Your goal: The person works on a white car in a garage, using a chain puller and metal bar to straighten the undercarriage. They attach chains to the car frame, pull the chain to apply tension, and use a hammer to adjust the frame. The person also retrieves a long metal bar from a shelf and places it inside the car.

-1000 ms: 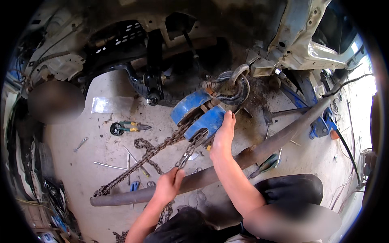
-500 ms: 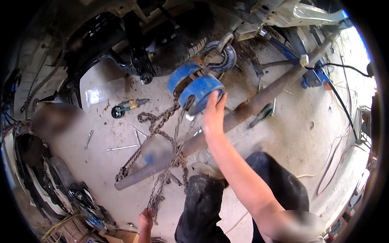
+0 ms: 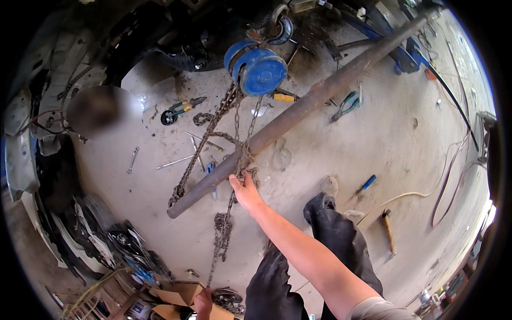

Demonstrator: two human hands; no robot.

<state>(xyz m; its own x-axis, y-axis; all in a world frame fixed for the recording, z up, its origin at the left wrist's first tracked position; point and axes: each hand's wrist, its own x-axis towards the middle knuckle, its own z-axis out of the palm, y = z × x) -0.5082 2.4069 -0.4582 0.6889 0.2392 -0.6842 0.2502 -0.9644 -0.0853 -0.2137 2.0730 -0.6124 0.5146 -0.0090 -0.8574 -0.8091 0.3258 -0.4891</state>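
Chain (image 3: 222, 230) runs from hoist (image 3: 264, 73) past pipe (image 3: 305, 113), your left hand (image 3: 203, 302) closed on it low, seemingly for tension, while your right hand (image 3: 247, 195) meets it higher, perhaps for guiding, though its grip I cannot tell.

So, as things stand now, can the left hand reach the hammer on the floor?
Probably not: the left hand grips the chain near the picture's lower edge, and the legs and right forearm lie between it and the hammer.
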